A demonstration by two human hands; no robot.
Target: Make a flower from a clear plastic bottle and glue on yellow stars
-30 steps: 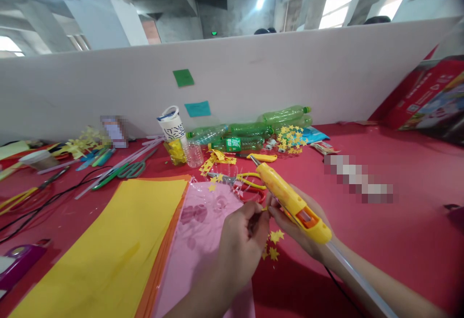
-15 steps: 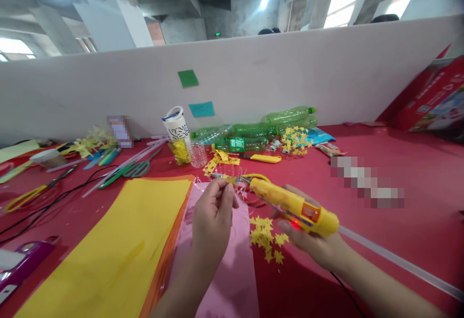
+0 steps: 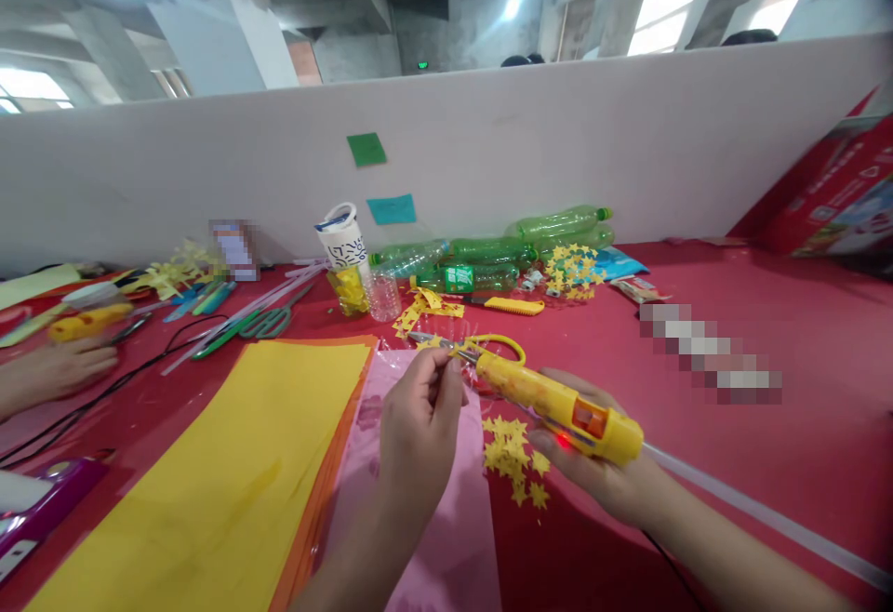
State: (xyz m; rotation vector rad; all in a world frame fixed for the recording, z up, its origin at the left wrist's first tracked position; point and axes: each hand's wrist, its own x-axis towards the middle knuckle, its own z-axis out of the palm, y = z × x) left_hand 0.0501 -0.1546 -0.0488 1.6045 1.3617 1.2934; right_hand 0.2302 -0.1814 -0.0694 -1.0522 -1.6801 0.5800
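My right hand (image 3: 600, 472) grips a yellow hot glue gun (image 3: 558, 400) with an orange trigger, its nozzle aimed left. A clear glue stick (image 3: 760, 519) trails from its rear. My left hand (image 3: 419, 426) is closed in a pinch on a small yellow paper star (image 3: 446, 348), held right at the nozzle tip. Below the gun, a heap of yellow paper stars (image 3: 513, 454) lies on the red table (image 3: 698, 463), beside a pink sheet (image 3: 446, 519).
Yellow and orange paper sheets (image 3: 230, 482) lie at left. Green plastic bottles (image 3: 488, 254), a white cup (image 3: 341, 240), scissors (image 3: 258, 324) and more stars line the white partition (image 3: 488, 147). Another person's hand (image 3: 48, 370) reaches in at far left near a second glue gun (image 3: 87, 322).
The glue gun has swung down from tilted up to nearly level. My left hand rose with the star to meet its nozzle. Another person's hand has come in at far left.
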